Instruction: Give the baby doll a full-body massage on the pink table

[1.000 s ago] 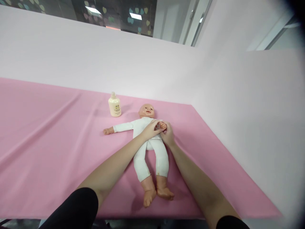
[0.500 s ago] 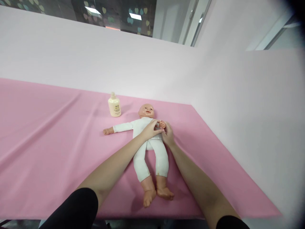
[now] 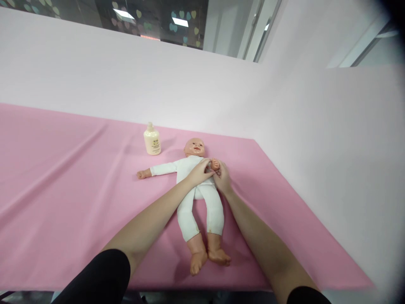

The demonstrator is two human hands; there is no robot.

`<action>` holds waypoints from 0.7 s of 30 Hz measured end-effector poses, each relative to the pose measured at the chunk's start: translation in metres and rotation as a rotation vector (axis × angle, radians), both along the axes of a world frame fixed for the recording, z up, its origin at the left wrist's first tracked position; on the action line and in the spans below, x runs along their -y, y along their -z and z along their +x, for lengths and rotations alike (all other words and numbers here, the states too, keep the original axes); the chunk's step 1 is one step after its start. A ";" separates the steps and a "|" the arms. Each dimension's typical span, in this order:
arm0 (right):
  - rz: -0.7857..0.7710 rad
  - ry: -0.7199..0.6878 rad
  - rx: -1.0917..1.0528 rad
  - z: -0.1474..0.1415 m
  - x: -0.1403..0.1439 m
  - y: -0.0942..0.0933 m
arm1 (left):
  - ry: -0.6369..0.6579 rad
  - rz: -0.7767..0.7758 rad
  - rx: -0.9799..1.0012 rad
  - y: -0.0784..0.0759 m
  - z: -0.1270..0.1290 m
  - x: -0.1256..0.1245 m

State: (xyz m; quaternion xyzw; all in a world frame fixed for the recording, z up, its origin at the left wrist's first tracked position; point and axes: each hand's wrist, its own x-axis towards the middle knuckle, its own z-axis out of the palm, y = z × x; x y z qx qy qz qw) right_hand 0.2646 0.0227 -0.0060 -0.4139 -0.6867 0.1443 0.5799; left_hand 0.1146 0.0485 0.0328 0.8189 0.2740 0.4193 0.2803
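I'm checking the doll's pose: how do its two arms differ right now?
The doll's outstretched arm lies flat on the pink cloth, pointing toward picture-left, untouched; the doll's other arm is bent over the chest. The outstretched arm shows its whole white sleeve and bare hand; the other shows only its small hand, between the left hand and right hand. Both wear white sleeves.

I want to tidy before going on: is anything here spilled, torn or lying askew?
Nothing stands out. The bottle stands upright and capped, the doll lies flat on the pink cloth, and both hands hold its arm.
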 end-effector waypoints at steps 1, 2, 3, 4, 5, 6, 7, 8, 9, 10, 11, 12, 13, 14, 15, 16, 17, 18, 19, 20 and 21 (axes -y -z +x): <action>0.003 0.010 0.018 0.001 0.001 -0.002 | 0.000 -0.007 0.003 -0.001 0.000 0.001; 0.007 0.022 0.035 0.001 0.003 -0.005 | 0.002 -0.017 0.007 -0.001 0.000 0.001; 0.014 0.033 0.049 0.002 0.004 -0.007 | 0.006 -0.029 0.011 -0.002 0.000 0.002; 0.019 0.039 0.062 0.002 0.006 -0.009 | 0.012 -0.041 0.015 -0.003 -0.001 0.003; 0.025 0.041 0.069 0.002 0.007 -0.010 | 0.019 -0.051 0.020 -0.003 -0.001 0.004; 0.030 0.041 0.070 0.003 0.007 -0.011 | 0.027 -0.058 0.024 -0.004 -0.001 0.005; 0.033 0.039 0.067 0.003 0.007 -0.011 | 0.034 -0.063 0.027 -0.004 -0.001 0.005; 0.033 0.037 0.062 0.002 0.007 -0.010 | 0.039 -0.063 0.027 -0.005 -0.001 0.005; 0.031 0.036 0.053 0.002 0.006 -0.009 | 0.042 -0.057 0.025 -0.005 -0.001 0.005; 0.028 0.039 0.042 0.002 0.004 -0.007 | 0.040 -0.047 0.021 -0.005 -0.002 0.005; 0.026 0.042 0.029 0.001 0.003 -0.005 | 0.037 -0.033 0.016 -0.005 -0.002 0.004; 0.023 0.044 0.019 0.000 0.002 -0.003 | 0.033 -0.018 0.010 -0.005 -0.002 0.004; 0.021 0.045 0.010 0.000 0.000 -0.002 | 0.030 -0.006 0.006 -0.004 -0.002 0.003; 0.018 0.041 0.003 -0.001 0.000 -0.001 | 0.027 0.001 0.003 -0.004 -0.001 0.002; 0.014 0.034 -0.006 -0.002 0.000 -0.001 | 0.026 0.002 0.001 -0.003 -0.001 0.002; 0.005 0.024 -0.014 -0.002 0.000 -0.002 | 0.028 -0.003 0.001 -0.003 -0.001 0.001; -0.007 0.014 -0.020 -0.002 0.001 -0.004 | 0.034 -0.012 0.001 -0.002 -0.001 0.001; -0.020 0.010 -0.023 -0.002 0.003 -0.006 | 0.044 -0.024 0.003 -0.002 0.000 0.001; -0.029 0.011 -0.019 -0.002 0.005 -0.008 | 0.058 -0.035 0.005 -0.002 0.000 0.002; -0.030 0.016 -0.009 -0.002 0.007 -0.010 | 0.076 -0.042 0.006 -0.003 0.000 0.002; -0.022 0.021 0.007 -0.002 0.008 -0.013 | 0.094 -0.046 0.006 -0.004 0.000 0.003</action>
